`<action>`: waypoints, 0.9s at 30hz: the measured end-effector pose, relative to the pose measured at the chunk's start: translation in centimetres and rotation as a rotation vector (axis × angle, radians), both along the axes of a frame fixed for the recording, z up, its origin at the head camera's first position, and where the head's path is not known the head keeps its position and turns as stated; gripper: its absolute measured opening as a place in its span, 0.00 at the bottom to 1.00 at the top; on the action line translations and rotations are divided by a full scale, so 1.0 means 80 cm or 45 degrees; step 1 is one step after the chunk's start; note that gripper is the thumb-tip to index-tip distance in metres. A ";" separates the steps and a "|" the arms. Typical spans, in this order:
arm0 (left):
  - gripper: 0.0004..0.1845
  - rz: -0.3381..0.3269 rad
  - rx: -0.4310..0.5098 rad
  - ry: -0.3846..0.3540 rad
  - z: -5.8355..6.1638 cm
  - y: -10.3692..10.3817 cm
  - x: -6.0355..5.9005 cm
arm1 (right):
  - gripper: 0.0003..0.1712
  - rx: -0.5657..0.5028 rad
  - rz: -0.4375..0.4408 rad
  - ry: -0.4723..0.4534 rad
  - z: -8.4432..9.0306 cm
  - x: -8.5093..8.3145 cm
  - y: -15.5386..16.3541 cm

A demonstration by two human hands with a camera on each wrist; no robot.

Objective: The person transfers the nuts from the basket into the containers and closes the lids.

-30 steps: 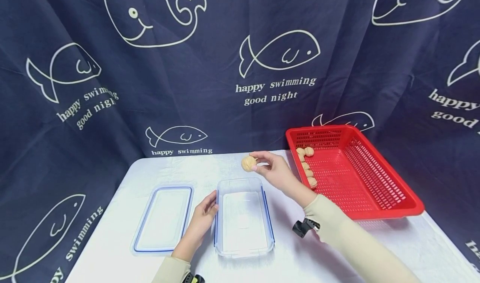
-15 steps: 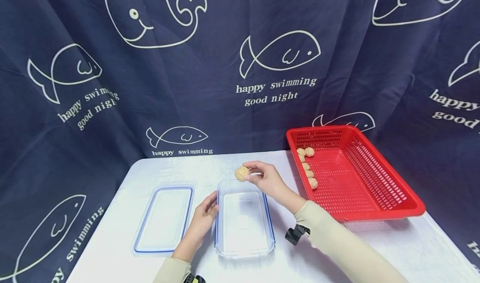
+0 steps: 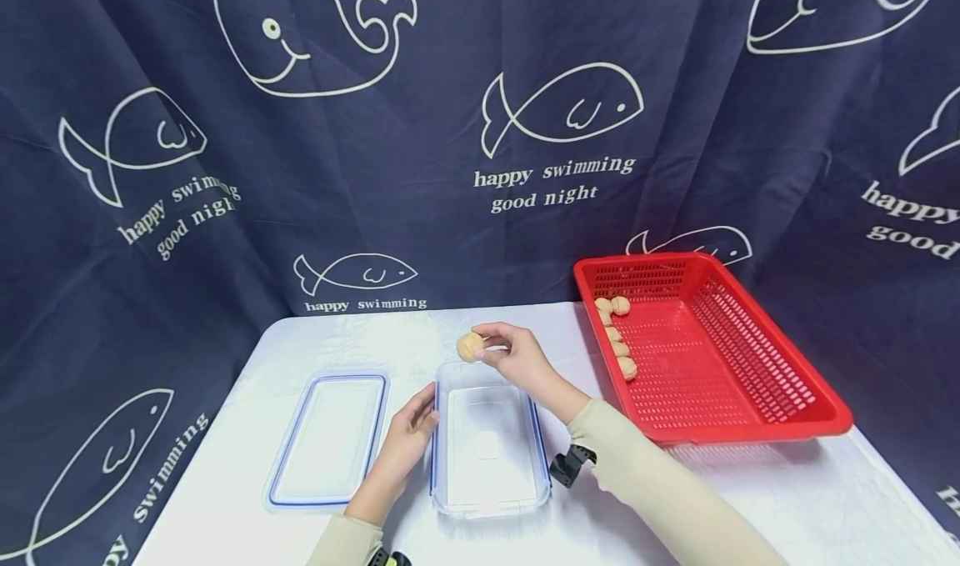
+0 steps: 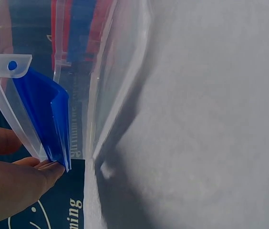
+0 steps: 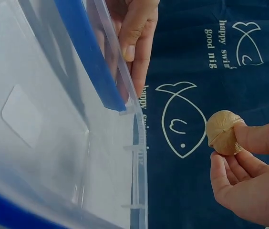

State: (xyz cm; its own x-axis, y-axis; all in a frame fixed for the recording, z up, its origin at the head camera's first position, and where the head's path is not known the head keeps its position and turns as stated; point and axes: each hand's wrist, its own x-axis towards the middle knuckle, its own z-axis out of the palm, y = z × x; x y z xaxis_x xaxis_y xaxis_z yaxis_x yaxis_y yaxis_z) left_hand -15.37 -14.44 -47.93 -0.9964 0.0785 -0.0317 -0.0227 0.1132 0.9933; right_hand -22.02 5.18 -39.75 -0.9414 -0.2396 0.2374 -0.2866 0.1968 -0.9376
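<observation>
1. Bracing the clear container (image 3: 487, 441) is the left hand (image 3: 405, 437), low in the middle of the head view; its fingers lie curled against the container's left wall by the blue clip (image 4: 48, 119), pressing on it more than gripping it. That hold looks worth keeping firm, since the light plastic would likely slide on the white tablecloth (image 3: 225, 499) if knocked.

2. Lying just left of the container, flat on the cloth, is its blue-rimmed lid (image 3: 330, 437), apart from both hands.

3. Pinching a walnut (image 3: 470, 347) between thumb and fingertips, the right hand (image 3: 517, 362) hangs over the container's far rim, at the centre of the frame. In the right wrist view the walnut (image 5: 222, 132) is clamped at its edge only, with the shell mostly exposed and nothing under it.

4. Judging from that, the nut sits at the rim and not yet over the open middle of the box. I would bring it a little nearer and lower before easing the fingers apart, so that it lands on the floor of the box without bouncing off the wall or rolling out.

5. Resting further back at the right of the frame, the red basket (image 3: 750, 416) holds a short row of more walnuts (image 3: 618, 341) along its left wall, well apart from the hands.

6. Hanging behind everything is a dark blue curtain (image 3: 375, 132) printed with whales and fish.
</observation>
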 end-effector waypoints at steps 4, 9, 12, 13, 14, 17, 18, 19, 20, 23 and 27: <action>0.27 0.000 -0.002 -0.001 -0.001 0.000 0.000 | 0.19 -0.016 -0.004 -0.014 -0.004 -0.002 -0.009; 0.27 -0.001 -0.005 -0.001 -0.001 0.000 0.000 | 0.18 -0.025 0.012 -0.024 -0.009 -0.005 -0.020; 0.27 -0.006 -0.003 0.008 -0.001 0.000 -0.001 | 0.19 -0.018 0.022 -0.045 -0.013 -0.007 -0.025; 0.27 -0.007 0.001 0.007 0.000 -0.001 -0.001 | 0.18 -0.009 0.022 -0.054 -0.014 -0.007 -0.027; 0.27 -0.009 0.005 0.010 0.000 -0.001 -0.001 | 0.18 -0.002 0.021 -0.062 -0.016 -0.008 -0.028; 0.27 -0.013 0.007 0.006 0.000 -0.001 -0.001 | 0.18 0.017 0.006 -0.089 -0.020 -0.009 -0.033; 0.27 -0.014 0.009 0.004 0.001 -0.001 -0.001 | 0.18 0.020 0.002 -0.095 -0.020 -0.010 -0.034; 0.27 -0.016 0.010 0.004 0.001 -0.001 -0.001 | 0.17 0.027 -0.008 -0.108 -0.022 -0.010 -0.035; 0.27 -0.018 0.011 0.004 0.001 -0.001 -0.001 | 0.17 0.029 -0.014 -0.119 -0.022 -0.010 -0.036; 0.27 -0.021 0.016 0.005 0.001 -0.001 -0.001 | 0.17 0.037 -0.025 -0.166 -0.023 -0.009 -0.038; 0.26 -0.020 0.019 0.002 0.001 -0.002 -0.001 | 0.16 0.045 -0.032 -0.229 -0.024 -0.007 -0.041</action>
